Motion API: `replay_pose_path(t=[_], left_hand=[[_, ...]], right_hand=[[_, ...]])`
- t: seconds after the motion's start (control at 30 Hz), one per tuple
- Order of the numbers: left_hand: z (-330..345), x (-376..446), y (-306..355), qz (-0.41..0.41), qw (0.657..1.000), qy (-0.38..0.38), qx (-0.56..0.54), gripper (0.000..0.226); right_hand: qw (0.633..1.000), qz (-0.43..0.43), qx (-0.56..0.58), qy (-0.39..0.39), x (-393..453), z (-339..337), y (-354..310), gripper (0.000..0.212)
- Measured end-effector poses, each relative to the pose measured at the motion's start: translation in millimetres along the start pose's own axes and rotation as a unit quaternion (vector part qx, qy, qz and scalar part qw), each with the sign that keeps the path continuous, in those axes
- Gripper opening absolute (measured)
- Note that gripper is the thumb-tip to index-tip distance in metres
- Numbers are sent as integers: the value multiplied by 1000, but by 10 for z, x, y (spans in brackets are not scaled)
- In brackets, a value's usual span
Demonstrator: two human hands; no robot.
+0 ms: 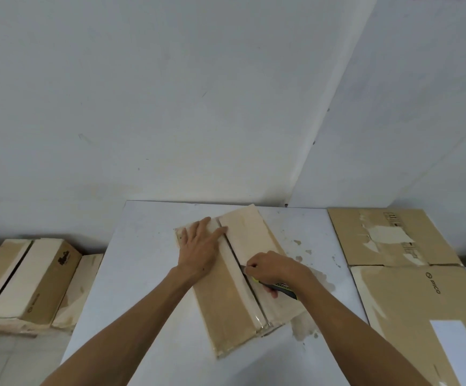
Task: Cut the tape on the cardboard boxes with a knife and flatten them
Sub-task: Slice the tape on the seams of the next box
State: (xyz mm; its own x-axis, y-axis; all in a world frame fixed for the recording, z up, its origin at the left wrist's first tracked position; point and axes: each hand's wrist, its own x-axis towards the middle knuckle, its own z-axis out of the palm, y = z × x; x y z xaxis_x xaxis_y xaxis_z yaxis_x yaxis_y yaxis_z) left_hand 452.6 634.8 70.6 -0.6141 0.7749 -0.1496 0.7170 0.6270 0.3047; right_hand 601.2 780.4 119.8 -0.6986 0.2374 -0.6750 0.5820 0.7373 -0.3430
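**Knife at the seam of the box on the table**

Box lying flat-topped on the white table, long axis slanting away toward the wall; taped seam running down its middle between the two top flaps; far part of the right flap pale, near part brown.

Left hand spread flat on the box left of the seam, fingers straight and pressing down, fingertips toward the box's far end.

Right hand curled round the knife just right of the seam, about midway along the box; yellow-and-black handle showing under the palm; tip touching the seam line; blade itself too small to make out.

Right of the box, past the table edge: flattened cardboard, printed "PICO", with torn pale patches.

Left of the box, below the table: more boxes in a row, tops taped pale.

Behind the box: grey-white wall.
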Motion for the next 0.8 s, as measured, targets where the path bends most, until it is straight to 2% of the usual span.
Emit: replay_pose_path(t=[0.07,0.23,0.33,0.57,0.8], left_hand=[[-20,-192,126,42,998,-35,-11,58],[77,-775,393,79,984,-157,16,137],[201,-902,432,90,979,-174,56,155],[322,-901,428,94,978,-155,100,153],[184,-720,413,109,982,-131,77,129]], right_hand=[[1000,-3,-12,17,-2,20,-1,36],[1000,-3,-12,16,26,42,21,34],[1000,-2,3,4,-2,40,44,34],[997,21,38,-57,-171,137,127,32],[996,23,65,-56,-324,196,228,28]])
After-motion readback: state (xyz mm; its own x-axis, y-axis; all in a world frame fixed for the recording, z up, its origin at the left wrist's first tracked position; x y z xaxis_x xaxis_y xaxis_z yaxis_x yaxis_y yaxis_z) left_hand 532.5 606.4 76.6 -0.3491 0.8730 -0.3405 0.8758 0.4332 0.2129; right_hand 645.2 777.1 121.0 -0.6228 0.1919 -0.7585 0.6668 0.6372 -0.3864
